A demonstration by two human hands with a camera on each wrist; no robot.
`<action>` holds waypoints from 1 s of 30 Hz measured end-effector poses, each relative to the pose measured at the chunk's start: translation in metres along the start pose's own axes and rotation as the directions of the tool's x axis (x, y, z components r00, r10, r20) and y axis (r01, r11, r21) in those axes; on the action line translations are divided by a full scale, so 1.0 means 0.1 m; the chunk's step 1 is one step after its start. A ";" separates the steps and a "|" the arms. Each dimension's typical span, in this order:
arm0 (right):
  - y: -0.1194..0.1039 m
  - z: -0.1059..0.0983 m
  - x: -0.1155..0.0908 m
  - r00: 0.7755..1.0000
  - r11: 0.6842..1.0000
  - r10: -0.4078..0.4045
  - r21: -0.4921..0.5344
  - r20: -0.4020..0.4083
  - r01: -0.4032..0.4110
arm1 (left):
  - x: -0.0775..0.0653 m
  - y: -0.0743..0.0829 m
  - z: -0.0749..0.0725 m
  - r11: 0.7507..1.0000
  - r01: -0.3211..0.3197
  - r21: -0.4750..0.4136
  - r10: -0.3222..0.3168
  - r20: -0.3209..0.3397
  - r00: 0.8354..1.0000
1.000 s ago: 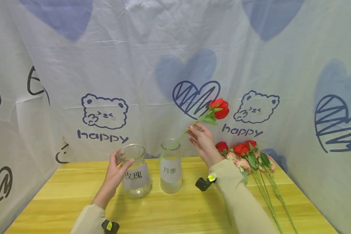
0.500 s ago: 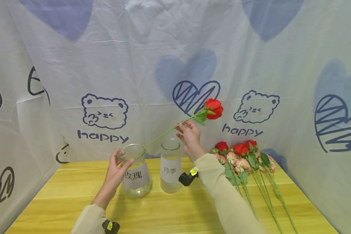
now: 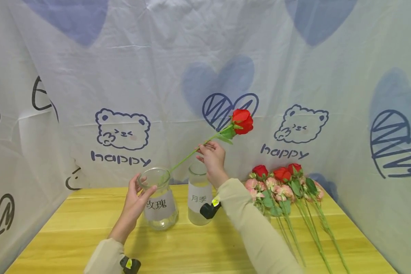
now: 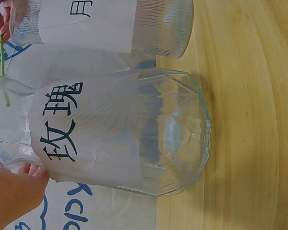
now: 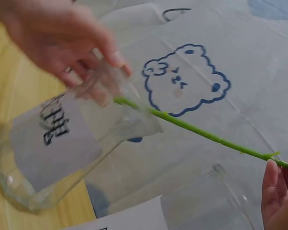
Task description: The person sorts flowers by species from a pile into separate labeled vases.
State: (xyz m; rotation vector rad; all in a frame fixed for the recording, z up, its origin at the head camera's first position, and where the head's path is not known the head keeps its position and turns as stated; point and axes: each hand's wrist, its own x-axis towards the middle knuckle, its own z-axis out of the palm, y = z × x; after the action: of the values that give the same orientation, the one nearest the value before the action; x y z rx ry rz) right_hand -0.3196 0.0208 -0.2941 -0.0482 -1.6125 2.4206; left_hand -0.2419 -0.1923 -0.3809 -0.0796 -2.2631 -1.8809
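Observation:
A single red rose (image 3: 242, 121) slants across the middle of the head view, its bloom up and to the right. My right hand (image 3: 212, 161) pinches its green stem (image 5: 206, 134) between thumb and fingertips. The stem's lower end is inside the mouth of a wide clear glass vase (image 4: 173, 129), above its paper label. Around that vase's neck my left hand (image 3: 136, 198) curls, thumb on the near side and fingers on the far left. Beside it, below my right hand, stands a narrower glass vase (image 3: 196, 217), also labelled.
Several red roses (image 3: 281, 174) and pink flowers (image 3: 284, 193) lie at the right of the yellow wooden table (image 3: 191, 251), stems pointing forward. A printed white cloth (image 3: 171, 95) hangs close behind the vases.
My right hand has carried the rose leftward from over the narrow vase, and its stem end has entered the wide vase's mouth. The left hand has kept its hold on the wide vase.

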 end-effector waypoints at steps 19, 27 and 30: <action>0.10 0.49 -0.18 0.904 0.816 -0.325 -0.401 0.278 0.417 | 0.02 0.01 0.02 1.000 -0.013 -0.019 0.013 -0.009 1.000; 0.13 0.60 -0.20 0.844 0.655 -0.348 -0.538 0.408 0.530 | 0.02 0.00 0.02 0.999 -0.024 -0.025 0.023 -0.014 1.000; 0.12 0.65 -0.22 0.835 0.583 -0.298 -0.604 0.463 0.543 | 0.02 -0.01 0.02 1.000 -0.019 -0.024 0.019 -0.009 1.000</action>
State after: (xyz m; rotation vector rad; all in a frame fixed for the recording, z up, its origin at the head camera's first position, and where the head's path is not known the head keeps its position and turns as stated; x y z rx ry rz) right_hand -0.3106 -0.0467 -0.2815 0.5668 -2.2988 1.3499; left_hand -0.2438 -0.1907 -0.3821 -0.0961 -2.2264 -1.8951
